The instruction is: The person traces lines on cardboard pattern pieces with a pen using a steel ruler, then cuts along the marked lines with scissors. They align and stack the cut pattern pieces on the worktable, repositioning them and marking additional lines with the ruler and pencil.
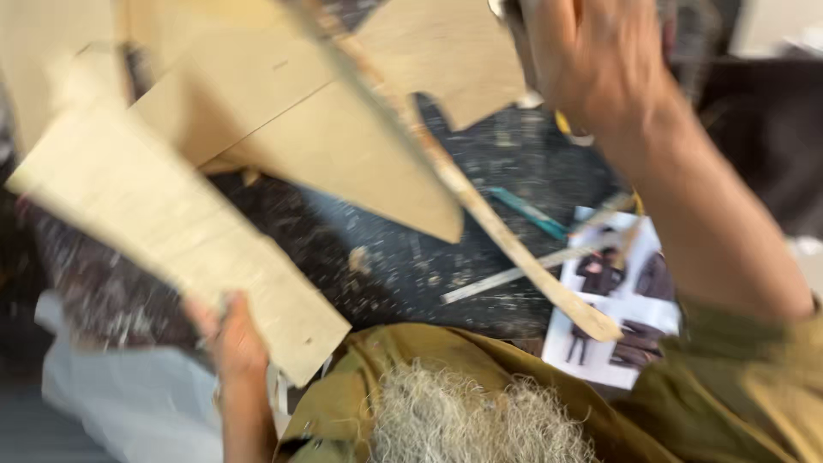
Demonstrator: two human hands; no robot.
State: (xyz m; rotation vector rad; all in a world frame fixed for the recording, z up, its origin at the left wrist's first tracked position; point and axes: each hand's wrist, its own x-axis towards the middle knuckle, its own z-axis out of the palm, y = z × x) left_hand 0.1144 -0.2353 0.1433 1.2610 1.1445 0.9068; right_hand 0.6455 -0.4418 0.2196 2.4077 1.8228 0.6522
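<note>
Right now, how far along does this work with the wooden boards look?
Some cutting looks done: several pale boards already have angled, shaped edges, and dust speckles the dark worktable. In hand: the left hand grips a long flat board by its lower end, while the right hand is raised, its grip blurred. A thin strip and a printed photo sheet lie there. No joined pieces show, so what is left can't be judged.

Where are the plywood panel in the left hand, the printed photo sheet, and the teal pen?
plywood panel [184, 236], head view, middle of its pale face.
left hand [231, 339], head view, back of the hand at the panel's lower edge.
printed photo sheet [639, 296], head view, white middle area.
teal pen [530, 213], head view, mid-shaft.
</note>
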